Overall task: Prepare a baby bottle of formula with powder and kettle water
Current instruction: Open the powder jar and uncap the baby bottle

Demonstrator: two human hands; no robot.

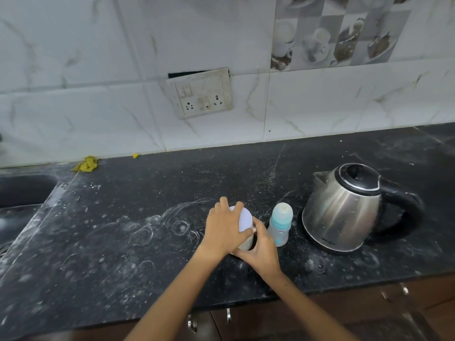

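Risk first: jar (pixel 242 233) of powder could tip or skid on the dusty black counter (pixel 123 242) if the white lid (pixel 245 219) gives way suddenly under the twist; likely spill of powder across the stone, judging from how little of the jar's base shows beneath the hands. Could also knock the baby bottle (pixel 279 223), standing upright just beside the jar on its right, still capped with its dome cover, light and easy to topple. Kettle (pixel 342 207) further right, lid down, spout turned toward the bottle, handle facing away; near the bottle but apart from it, so less likely to be disturbed.

Grip: left hand (pixel 225 228) laid over the top of the lid, fingers wrapped round its far rim, closed on it. Right hand (pixel 261 247) clasped round the jar's body from the near right side, thumb up by the lid's edge, holding it steady. Jar thus held between both hands, lid tilted slightly toward the camera, contents pale through the wall but hard to make out.

Probably at the lid-opening step; bottle not yet opened, nothing poured
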